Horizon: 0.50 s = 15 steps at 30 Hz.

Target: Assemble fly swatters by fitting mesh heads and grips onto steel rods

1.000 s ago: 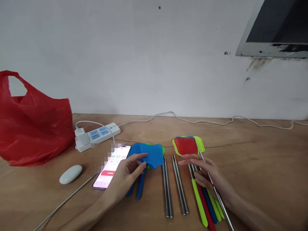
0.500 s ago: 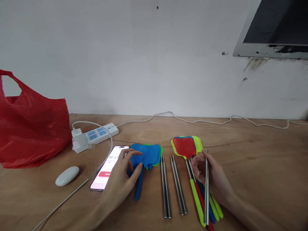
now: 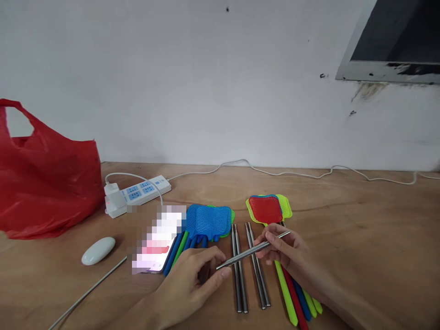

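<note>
My right hand pinches a slim metal rod, which slants down to the left. The rod's left tip is between the spread thumb and fingers of my left hand, with no clear grip on it. Below lie metal rods in a left pair and a right pair. Blue fly swatter heads, with green edges showing beneath, are stacked behind my left hand, which hides part of their handles. Beyond my right hand is a stack of fly swatters with a red head on top; their handles run under that hand.
Left of the blue swatters lies a lit phone, partly pixelated. A white mouse, a white power strip and a red plastic bag are further left. A thin white cable runs along the wall.
My right hand has turned the rod from upright to slanting and brought its end leftward. My left hand has come off the blue swatter heads, moving down and right to the rod's tip.
</note>
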Each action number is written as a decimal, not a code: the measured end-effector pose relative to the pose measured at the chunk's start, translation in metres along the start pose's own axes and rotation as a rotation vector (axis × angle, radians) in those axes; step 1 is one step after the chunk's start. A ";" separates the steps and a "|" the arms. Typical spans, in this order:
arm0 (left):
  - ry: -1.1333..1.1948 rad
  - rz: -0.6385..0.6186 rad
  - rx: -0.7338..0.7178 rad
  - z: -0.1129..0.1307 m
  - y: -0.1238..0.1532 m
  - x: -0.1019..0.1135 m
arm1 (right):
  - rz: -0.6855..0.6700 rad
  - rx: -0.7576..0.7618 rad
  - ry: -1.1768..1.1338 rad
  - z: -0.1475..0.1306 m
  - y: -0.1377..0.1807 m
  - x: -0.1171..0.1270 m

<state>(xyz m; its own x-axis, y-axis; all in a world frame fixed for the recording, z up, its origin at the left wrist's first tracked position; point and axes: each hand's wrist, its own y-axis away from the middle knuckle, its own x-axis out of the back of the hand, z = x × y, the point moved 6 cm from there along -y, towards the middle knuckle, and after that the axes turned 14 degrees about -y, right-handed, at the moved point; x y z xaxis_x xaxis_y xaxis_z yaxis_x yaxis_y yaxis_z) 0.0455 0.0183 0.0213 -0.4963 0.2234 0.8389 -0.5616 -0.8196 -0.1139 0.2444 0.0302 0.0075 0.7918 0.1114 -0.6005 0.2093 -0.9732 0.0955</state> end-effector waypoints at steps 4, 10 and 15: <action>-0.050 -0.014 0.019 -0.005 -0.001 -0.005 | -0.016 -0.008 0.017 0.001 0.001 0.000; -0.081 0.006 -0.005 -0.004 0.002 -0.004 | 0.100 0.091 0.093 0.001 -0.005 0.016; -0.114 0.010 -0.048 0.001 0.004 0.001 | 0.117 0.148 0.235 -0.005 -0.005 0.019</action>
<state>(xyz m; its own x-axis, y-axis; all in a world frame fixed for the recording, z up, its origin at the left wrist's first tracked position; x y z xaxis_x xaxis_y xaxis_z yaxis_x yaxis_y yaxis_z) 0.0434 0.0144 0.0219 -0.4251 0.1517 0.8923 -0.5894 -0.7946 -0.1457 0.2617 0.0380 -0.0004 0.9205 0.0236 -0.3901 0.0366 -0.9990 0.0258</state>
